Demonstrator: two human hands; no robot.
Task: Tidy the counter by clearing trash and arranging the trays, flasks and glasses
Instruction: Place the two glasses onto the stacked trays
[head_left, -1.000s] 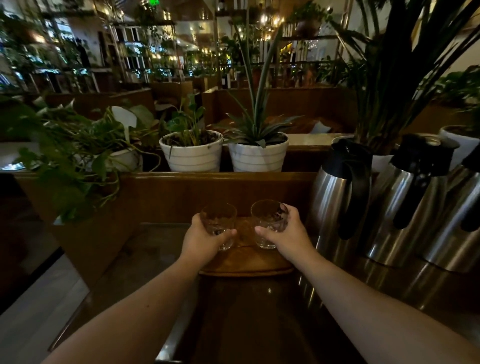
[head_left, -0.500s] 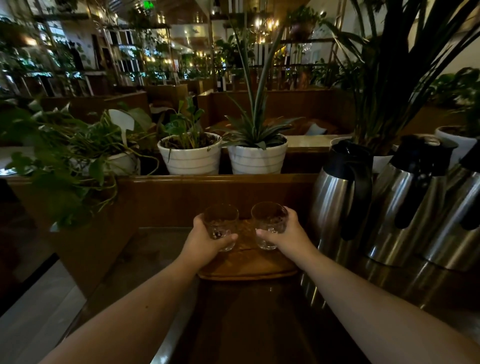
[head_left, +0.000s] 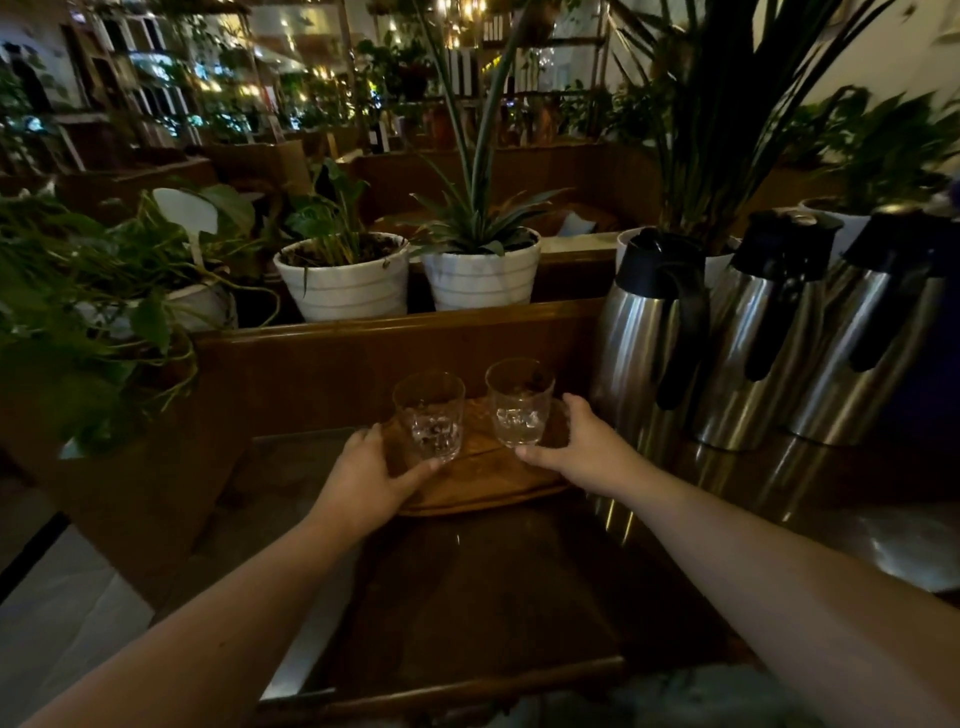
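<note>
Two clear glasses stand side by side on a small round wooden tray at the back of the counter. The left glass and the right glass are upright and a little apart. My left hand grips the tray's left edge, thumb on top just below the left glass. On the tray's right edge my right hand does the same, its thumb lying in front of the right glass. Three steel flasks with black tops stand in a row at the right.
A larger dark rectangular tray lies on the counter near me. A wooden partition rises right behind the glasses, with white plant pots above it. A leafy plant overhangs the left side.
Both hands have let go of the glasses and slid down onto the edges of the wooden tray. The glasses now stand free on it.
</note>
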